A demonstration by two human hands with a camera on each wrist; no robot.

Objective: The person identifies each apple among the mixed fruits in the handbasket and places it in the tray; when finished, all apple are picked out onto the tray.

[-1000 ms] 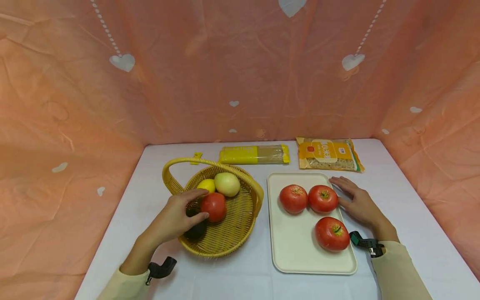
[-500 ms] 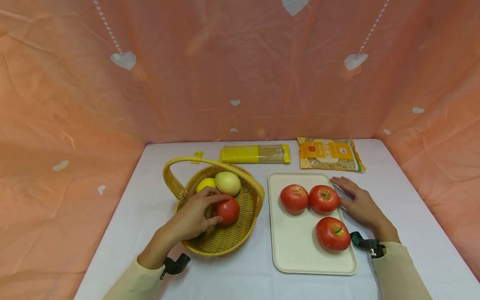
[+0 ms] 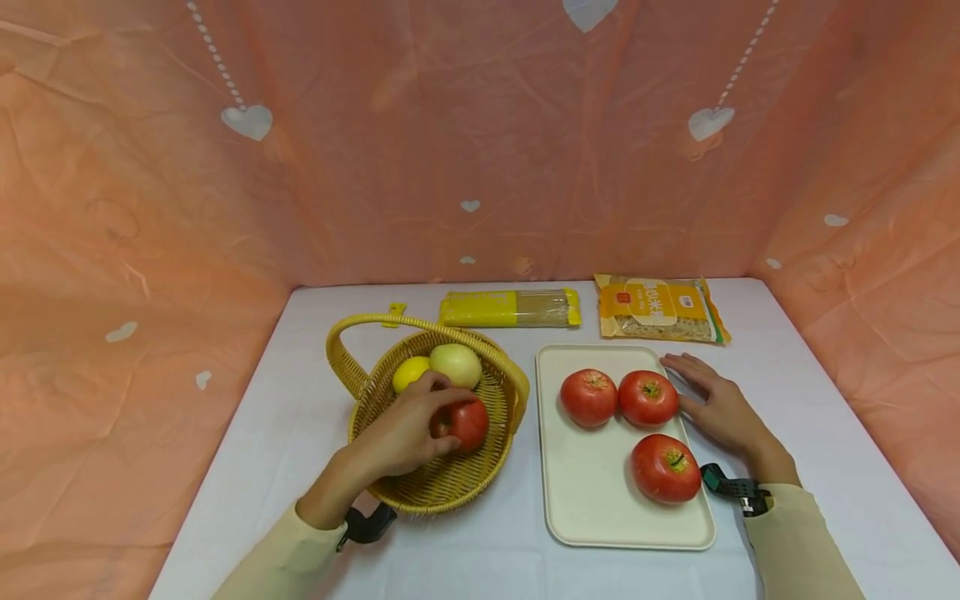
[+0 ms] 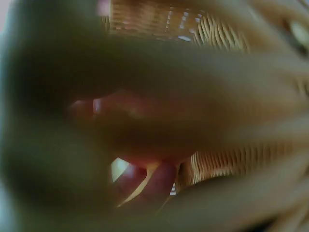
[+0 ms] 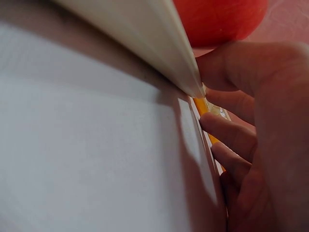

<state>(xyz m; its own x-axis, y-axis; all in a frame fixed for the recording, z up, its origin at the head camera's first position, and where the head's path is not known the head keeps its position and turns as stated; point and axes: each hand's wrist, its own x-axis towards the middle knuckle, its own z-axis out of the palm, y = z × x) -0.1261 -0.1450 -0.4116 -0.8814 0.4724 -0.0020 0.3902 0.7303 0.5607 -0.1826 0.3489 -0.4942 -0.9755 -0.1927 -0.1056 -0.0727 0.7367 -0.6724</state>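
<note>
In the head view my left hand (image 3: 405, 429) reaches into the yellow wicker basket (image 3: 427, 507) and holds a red apple (image 3: 470, 423) between thumb and fingers. Behind it in the basket lie a lemon (image 3: 410, 372) and a pale green round fruit (image 3: 456, 365). My left wrist view is mostly blurred fingers, with the basket weave (image 4: 227, 162) past them. On the right, my right hand (image 3: 723, 408) lies beside the cream tray (image 3: 585, 508), fingers extended. The thumb (image 5: 227, 65) touches the tray's rim in the right wrist view. Several red apples (image 3: 666, 468) are on the tray.
Behind the basket lie a yellow pack of noodles (image 3: 510, 308) and a small yellow piece (image 3: 393, 314). An orange bag of grain (image 3: 660, 308) lies behind the tray. The basket's handle (image 3: 427, 321) arches over its back. Pink cloth walls (image 3: 480, 167) enclose the table.
My left hand has moved right within the basket, and the red apple has shifted right with it. A dark fruit at the basket's left is now hidden by the hand. My right hand stays put.
</note>
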